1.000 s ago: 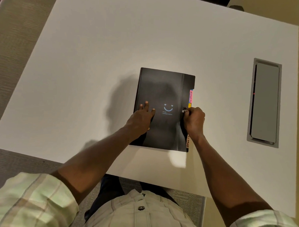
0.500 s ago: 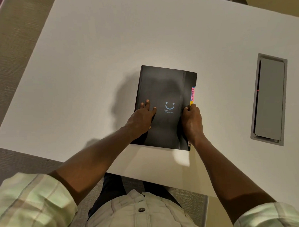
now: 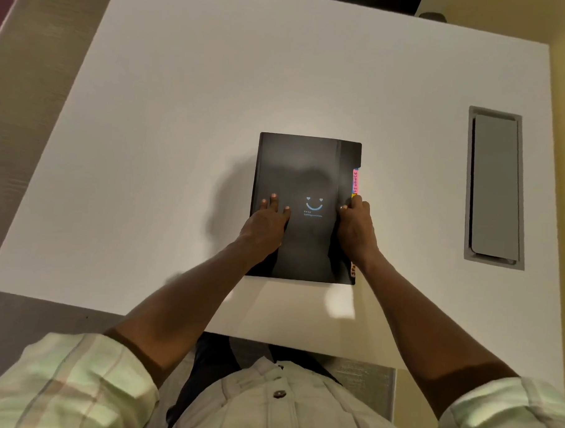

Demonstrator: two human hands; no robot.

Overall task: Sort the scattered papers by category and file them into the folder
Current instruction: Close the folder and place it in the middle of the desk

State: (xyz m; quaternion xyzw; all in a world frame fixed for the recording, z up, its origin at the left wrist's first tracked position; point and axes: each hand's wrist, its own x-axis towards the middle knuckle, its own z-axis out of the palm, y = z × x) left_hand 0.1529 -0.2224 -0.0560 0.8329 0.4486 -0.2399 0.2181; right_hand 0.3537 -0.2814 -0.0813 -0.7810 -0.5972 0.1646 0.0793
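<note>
Fingers (image 3: 273,201) of the left hand (image 3: 264,222) press flat on the closed black folder (image 3: 305,169), while the right hand (image 3: 355,223) pinches its tabbed edge. Beneath both, the folder lies flat: probably light, smooth, flexible; best opened from that right edge.

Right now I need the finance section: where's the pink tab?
In the head view, the pink tab sticks out of the folder's right edge, just beyond the right hand.

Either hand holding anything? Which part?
Right hand grips the black folder at its right, tabbed edge. Left hand rests flat on the cover, holding nothing.
</note>
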